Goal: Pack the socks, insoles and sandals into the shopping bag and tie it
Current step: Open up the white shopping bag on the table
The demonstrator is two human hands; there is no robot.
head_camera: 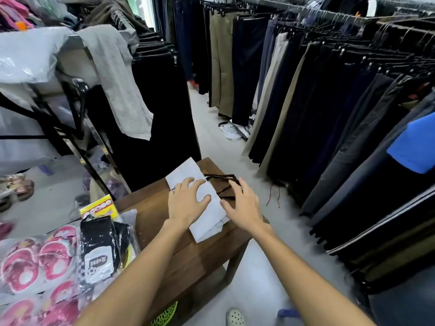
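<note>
My left hand presses flat, fingers spread, on the folded white shopping bag lying on the wooden table. My right hand hovers spread over its dark handles. Packaged socks and pink sandals lie at the table's left

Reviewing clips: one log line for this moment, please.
bag flat on table | left hand presses it | right hand at handles | nothing packed

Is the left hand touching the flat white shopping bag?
Touching. The head view shows the left hand resting fingers-spread on the white shopping bag lying on the wooden table.
</note>
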